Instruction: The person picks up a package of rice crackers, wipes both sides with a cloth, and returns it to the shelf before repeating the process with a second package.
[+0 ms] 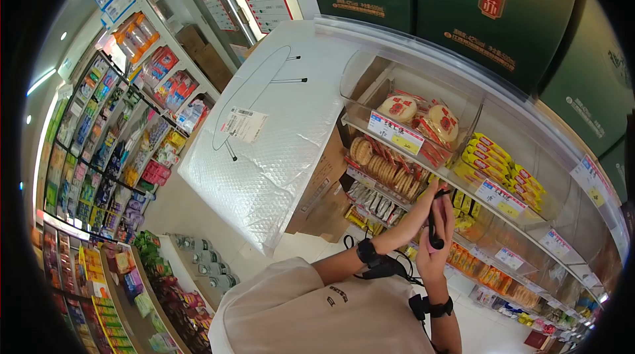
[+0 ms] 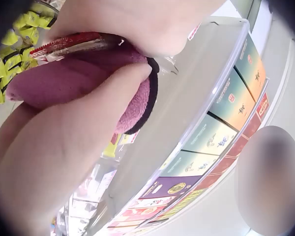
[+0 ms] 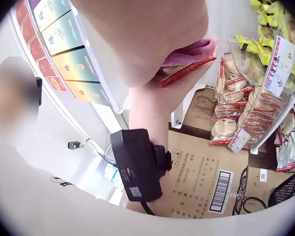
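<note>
Both hands meet in front of the snack shelves. In the head view my left hand (image 1: 423,203) lies against my right hand (image 1: 433,251). A fluffy purple cloth (image 2: 64,81) with black edging is folded between them. My right hand grips the cloth, its thumb pressed along it in the left wrist view. A flat, shiny packet (image 2: 71,45) with a red crimped edge sits between the cloth and my left hand (image 2: 123,22), which holds it. In the right wrist view the packet's red edge (image 3: 189,71) sticks out below the cloth (image 3: 191,51); most of the packet is hidden.
Clear-fronted shelves hold round wrapped biscuits (image 1: 383,169), larger round pastries (image 1: 400,108) and yellow packets (image 1: 489,156). A foil-wrapped box top (image 1: 264,149) lies beside them above cardboard boxes (image 1: 317,198). Green cartons (image 1: 489,10) stand behind. Another person (image 2: 270,182) shows, blurred.
</note>
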{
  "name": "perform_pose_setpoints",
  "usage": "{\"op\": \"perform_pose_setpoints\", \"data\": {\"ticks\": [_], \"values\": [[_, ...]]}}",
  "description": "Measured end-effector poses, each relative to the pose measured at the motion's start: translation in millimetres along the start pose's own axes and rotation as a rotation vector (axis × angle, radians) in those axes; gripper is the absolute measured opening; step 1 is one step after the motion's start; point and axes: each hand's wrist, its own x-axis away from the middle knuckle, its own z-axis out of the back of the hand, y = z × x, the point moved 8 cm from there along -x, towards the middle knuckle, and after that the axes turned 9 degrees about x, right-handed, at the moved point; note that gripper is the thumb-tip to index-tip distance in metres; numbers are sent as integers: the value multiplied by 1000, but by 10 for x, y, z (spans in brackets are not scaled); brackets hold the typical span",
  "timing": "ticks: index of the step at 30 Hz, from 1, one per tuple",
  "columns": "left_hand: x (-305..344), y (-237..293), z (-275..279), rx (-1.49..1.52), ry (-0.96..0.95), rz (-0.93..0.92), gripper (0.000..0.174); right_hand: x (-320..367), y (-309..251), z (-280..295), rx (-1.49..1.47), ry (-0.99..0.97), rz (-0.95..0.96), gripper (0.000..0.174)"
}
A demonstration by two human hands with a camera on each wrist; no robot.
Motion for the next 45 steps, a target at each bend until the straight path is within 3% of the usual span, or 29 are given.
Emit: {"op": "perform_pose_setpoints", "data": {"ticks": [2, 7, 9, 10, 12, 17, 18, 21, 25, 26, 30, 33, 37, 39, 41, 45], "values": [[75, 42, -4, 13, 60, 74, 61, 31, -10, 7, -2, -31, 13, 48], [101, -46, 14, -258, 3, 111, 58, 35, 369, 60, -240, 72, -215, 43], [110, -38, -123, -320, -32, -6, 61, 90, 700, -19, -430, 102, -364, 44], [85, -53, -123, -301, 13, -44, 56, 96, 730, -26, -363, 91, -366, 45], [62, -44, -163, -218, 91, -108, 55, 56, 479, 8, -229, 99, -218, 45], [115, -11, -41, -102, 99, 108, 65, 0, 135, 71, -85, 30, -48, 46], [111, 32, -81, -152, 27, 83, 70, -3, 211, 56, -141, 26, -70, 43], [259, 211, -228, -298, 125, -132, 69, 11, 509, 13, -248, 41, -216, 40], [200, -114, -70, -177, 12, 228, 63, 18, 494, 49, -226, 62, -253, 41], [216, -76, -93, -71, 97, 111, 56, 62, 500, -28, -186, 92, -204, 47], [131, 108, -15, 114, 104, 1, 57, 35, 86, -67, 18, -68, 12, 57], [158, 140, 65, 192, 118, 64, 56, 60, 104, -124, 32, -128, 31, 58], [180, 144, 61, 122, 168, -94, 44, 71, 493, -125, -305, 37, -226, 46], [114, 91, 140, -61, 220, -121, 41, 168, 791, -171, -472, 67, -395, 46], [198, 216, -60, -183, 111, -164, 42, 296, 991, -247, -695, 55, -624, 49], [201, 339, -149, -380, 28, -338, 43, 216, 816, -234, -930, 108, -647, 36]]}}
